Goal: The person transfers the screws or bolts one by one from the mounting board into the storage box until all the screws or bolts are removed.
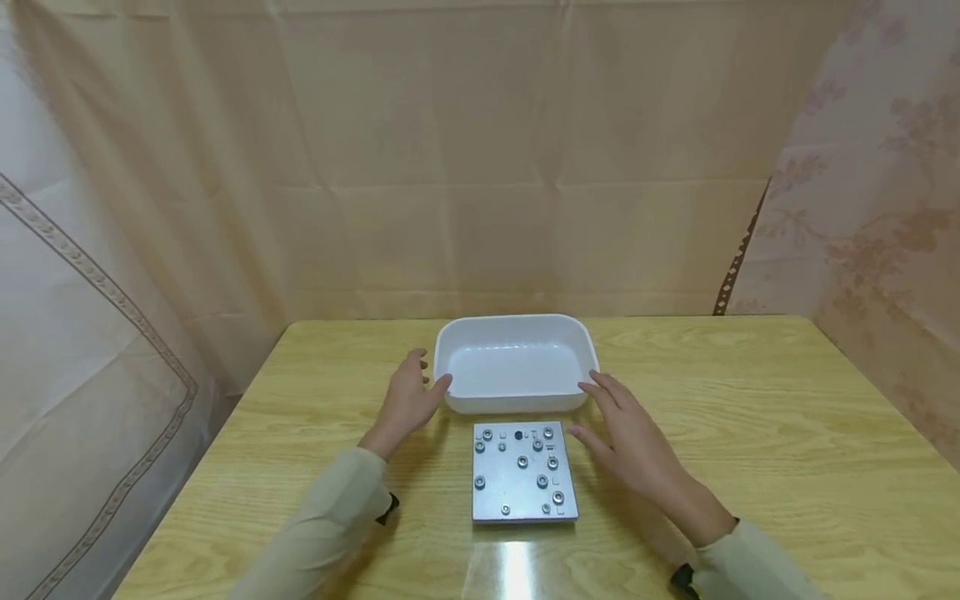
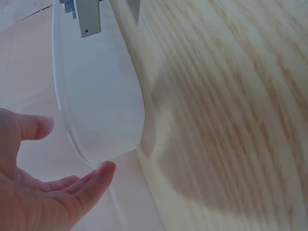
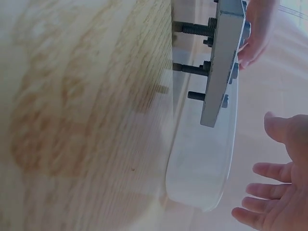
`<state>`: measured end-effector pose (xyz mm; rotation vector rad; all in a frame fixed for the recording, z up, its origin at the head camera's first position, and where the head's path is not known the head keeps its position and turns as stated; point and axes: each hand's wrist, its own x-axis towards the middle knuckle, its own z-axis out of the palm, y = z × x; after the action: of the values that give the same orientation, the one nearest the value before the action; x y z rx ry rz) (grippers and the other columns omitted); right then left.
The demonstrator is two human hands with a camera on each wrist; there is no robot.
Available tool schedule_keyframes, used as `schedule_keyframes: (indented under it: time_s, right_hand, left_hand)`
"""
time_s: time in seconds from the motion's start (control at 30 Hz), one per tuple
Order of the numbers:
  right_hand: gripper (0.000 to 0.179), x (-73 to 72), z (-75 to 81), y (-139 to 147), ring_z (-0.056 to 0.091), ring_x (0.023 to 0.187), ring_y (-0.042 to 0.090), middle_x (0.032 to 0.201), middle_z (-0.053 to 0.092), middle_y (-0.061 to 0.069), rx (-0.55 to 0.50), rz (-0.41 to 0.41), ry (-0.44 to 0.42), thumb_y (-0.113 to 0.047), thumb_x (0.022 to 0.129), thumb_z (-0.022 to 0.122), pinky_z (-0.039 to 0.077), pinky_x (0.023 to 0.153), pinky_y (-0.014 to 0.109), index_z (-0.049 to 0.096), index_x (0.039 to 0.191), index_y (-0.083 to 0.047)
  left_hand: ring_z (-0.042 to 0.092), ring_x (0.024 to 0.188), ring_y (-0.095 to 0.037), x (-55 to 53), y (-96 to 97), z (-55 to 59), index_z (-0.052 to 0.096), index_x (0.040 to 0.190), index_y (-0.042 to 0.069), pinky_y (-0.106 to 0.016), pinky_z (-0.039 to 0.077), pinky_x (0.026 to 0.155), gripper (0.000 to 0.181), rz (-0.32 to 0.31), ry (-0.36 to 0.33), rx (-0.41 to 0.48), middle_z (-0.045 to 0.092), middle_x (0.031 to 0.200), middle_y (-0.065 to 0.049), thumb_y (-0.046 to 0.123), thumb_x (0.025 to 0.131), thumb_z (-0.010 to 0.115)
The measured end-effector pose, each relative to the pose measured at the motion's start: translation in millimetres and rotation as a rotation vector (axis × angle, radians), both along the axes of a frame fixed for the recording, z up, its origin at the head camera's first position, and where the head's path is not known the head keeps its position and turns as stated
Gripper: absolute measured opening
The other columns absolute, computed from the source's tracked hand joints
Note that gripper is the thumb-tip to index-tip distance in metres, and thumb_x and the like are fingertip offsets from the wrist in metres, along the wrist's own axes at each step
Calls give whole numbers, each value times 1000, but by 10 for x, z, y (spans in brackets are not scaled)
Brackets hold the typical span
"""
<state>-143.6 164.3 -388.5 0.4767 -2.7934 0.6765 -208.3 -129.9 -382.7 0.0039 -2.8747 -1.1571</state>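
Observation:
A white rectangular tub (image 1: 516, 403) with rounded corners sits toward the back of the table, its inside bare. Just in front of it is a square metal plate (image 1: 504, 479) studded with several socket-head bolts. In the right wrist view the plate (image 3: 224, 62) stands raised on bolt shanks that stick out beneath it. My left hand (image 1: 408, 404) is at the tub's left end, thumb near the front left corner and fingers spread. My right hand (image 1: 633, 437) reaches to the front right corner, fingers extended, thumb beside the plate. Both hands look relaxed, with nothing gripped.
The wooden table (image 1: 750, 433) reaches back to a beige curtain (image 1: 510, 167). Pale cloth (image 1: 97, 333) with a patterned band hangs on the left, and floral cloth (image 1: 892, 217) on the right. Light glares off the tabletop in front of the plate.

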Motion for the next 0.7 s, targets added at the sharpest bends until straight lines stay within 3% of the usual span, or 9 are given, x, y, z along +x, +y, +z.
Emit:
schedule_keyframes:
  time_s: [0.27, 0.7]
  right_hand:
    - [56, -28, -4, -16, 42, 135, 38, 146, 44, 19, -7, 37, 39, -29, 88, 68, 41, 113, 54, 50, 133, -2]
    - [45, -60, 5, -75, 49, 130, 36, 140, 52, 17, 3, 85, 55, -26, 88, 68, 46, 109, 53, 58, 126, -4]
  left_hand:
    - [65, 99, -30, -56, 33, -16, 44, 138, -1, -33, 62, 74, 56, 45, 12, 60, 61, 117, -22, 22, 91, 62]
    - [66, 91, -29, -135, 34, -34, 57, 125, -4, -27, 59, 69, 44, 99, 9, 119, 67, 104, -21, 20, 89, 63]
